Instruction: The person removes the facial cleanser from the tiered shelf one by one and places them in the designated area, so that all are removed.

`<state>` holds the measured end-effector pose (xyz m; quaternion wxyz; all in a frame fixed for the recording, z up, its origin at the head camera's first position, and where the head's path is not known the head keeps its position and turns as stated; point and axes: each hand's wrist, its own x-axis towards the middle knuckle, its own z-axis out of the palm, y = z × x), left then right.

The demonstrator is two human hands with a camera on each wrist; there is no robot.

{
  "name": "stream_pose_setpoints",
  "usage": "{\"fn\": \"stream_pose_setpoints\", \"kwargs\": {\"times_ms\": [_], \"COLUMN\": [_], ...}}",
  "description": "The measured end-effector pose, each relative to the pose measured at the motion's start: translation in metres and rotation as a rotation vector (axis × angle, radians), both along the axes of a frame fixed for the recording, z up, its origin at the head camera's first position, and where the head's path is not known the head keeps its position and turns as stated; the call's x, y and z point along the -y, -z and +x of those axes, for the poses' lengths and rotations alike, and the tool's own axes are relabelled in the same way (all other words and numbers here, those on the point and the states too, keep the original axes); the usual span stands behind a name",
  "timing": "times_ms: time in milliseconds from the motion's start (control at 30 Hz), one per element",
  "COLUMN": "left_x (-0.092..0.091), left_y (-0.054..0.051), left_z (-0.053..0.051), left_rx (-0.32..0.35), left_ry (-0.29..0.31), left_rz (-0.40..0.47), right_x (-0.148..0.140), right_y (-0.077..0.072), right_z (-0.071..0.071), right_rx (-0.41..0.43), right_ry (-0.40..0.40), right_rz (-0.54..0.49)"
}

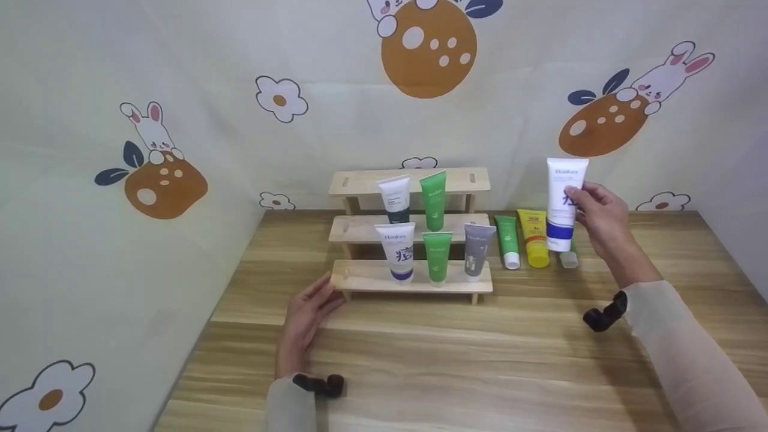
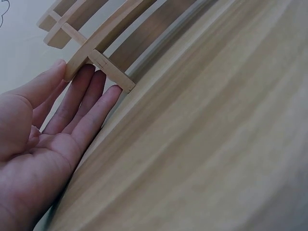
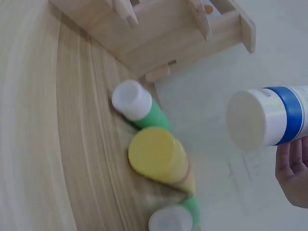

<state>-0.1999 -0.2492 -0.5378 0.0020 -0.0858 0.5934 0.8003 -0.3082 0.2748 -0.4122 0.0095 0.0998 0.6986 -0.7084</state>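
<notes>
My right hand point(image 1: 606, 219) pinches a white tube with a blue band point(image 1: 561, 210) by its side, upright with its cap down, above the tubes lying at the right. In the right wrist view, the cap end of that white tube point(image 3: 264, 118) shows beside part of the hand point(image 3: 293, 173). At the left end of the lowest shelf of the wooden rack point(image 1: 360, 279), my left hand point(image 1: 306, 315) holds the board's corner. The left wrist view has the thumb of the left hand point(image 2: 48, 130) against the shelf end point(image 2: 82, 60), the fingers beneath it.
The bottom shelf bears a white tube point(image 1: 399, 252), a green tube point(image 1: 438, 258) and a grey tube point(image 1: 478, 252). Higher stand a white-and-dark-green tube point(image 1: 395, 198) and another green one point(image 1: 434, 201). Right of the rack lie green point(image 1: 508, 237), yellow point(image 1: 534, 240) and partly hidden tubes.
</notes>
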Motion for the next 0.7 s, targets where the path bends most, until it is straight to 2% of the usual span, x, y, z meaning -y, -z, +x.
{"fn": "stream_pose_setpoints", "kwargs": {"times_ms": [100, 300, 533, 700], "left_x": [0.000, 0.001, 0.001, 0.001], "left_y": [-0.001, -0.002, -0.001, 0.000], "left_z": [0.001, 0.002, 0.002, 0.002], "left_rx": [0.001, -0.005, 0.008, 0.021], "left_ry": [0.000, 0.003, -0.001, -0.015], "left_rz": [-0.004, -0.008, -0.003, 0.020], "right_x": [-0.012, -0.032, -0.052, -0.063], "right_y": [0.005, 0.019, 0.033, 0.042], "right_z": [0.000, -0.002, -0.006, -0.007], "right_rx": [0.031, 0.063, 0.169, 0.216], "right_ry": [0.028, 0.080, 0.130, 0.158], "right_rz": [-0.002, -0.098, -0.009, -0.027]}}
